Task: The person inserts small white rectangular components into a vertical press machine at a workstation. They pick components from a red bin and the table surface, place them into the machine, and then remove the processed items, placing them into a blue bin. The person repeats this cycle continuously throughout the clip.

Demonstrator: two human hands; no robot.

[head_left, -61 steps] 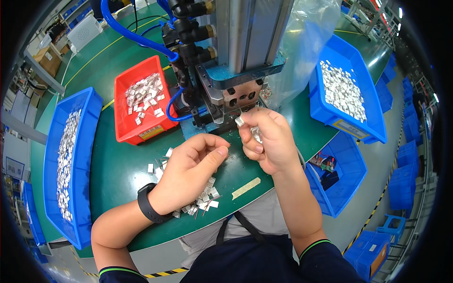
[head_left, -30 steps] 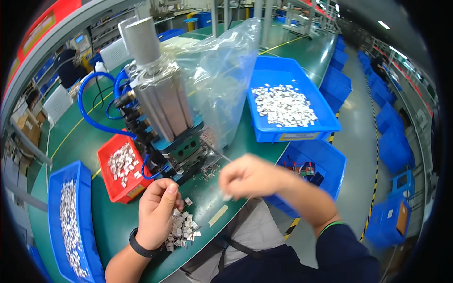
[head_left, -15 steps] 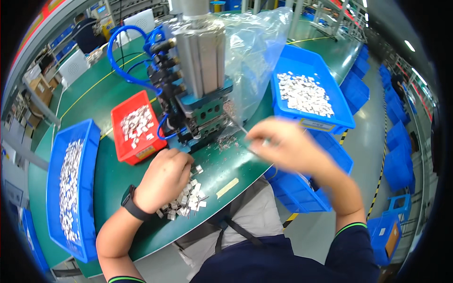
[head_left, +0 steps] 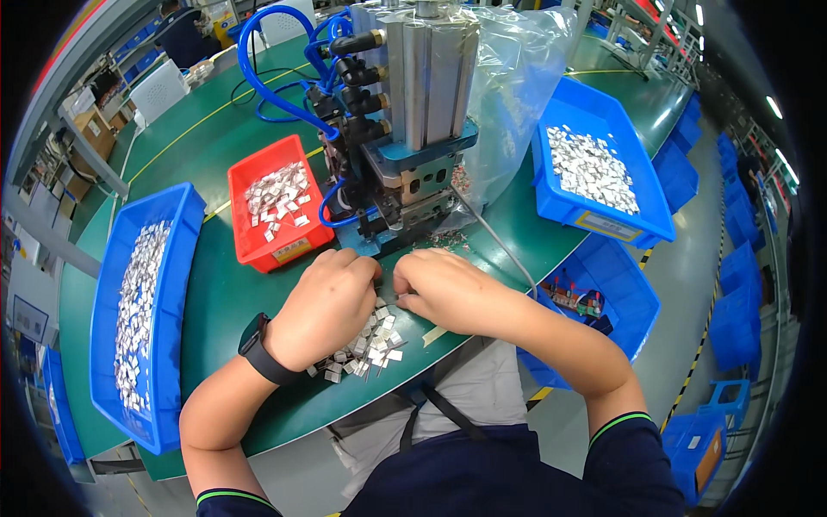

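The right hand [head_left: 452,291] has swung in from three o'clock to near the left hand [head_left: 326,306], beside the small white parts [head_left: 376,346] at the machine's [head_left: 422,164] six o'clock on the tabletop [head_left: 224,317]; work seems centred there. Both grips curl; whether either pinches anything, I cannot tell.

Nothing legible (labels [head_left: 608,226] too small)

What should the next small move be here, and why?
Probably the right hand should pinch one piece from the loose pile of small white parts on the green table: it and the left hand are both curled close to the pile's far edge. Whether either hand already holds a part is hidden, so this is only a judgement.
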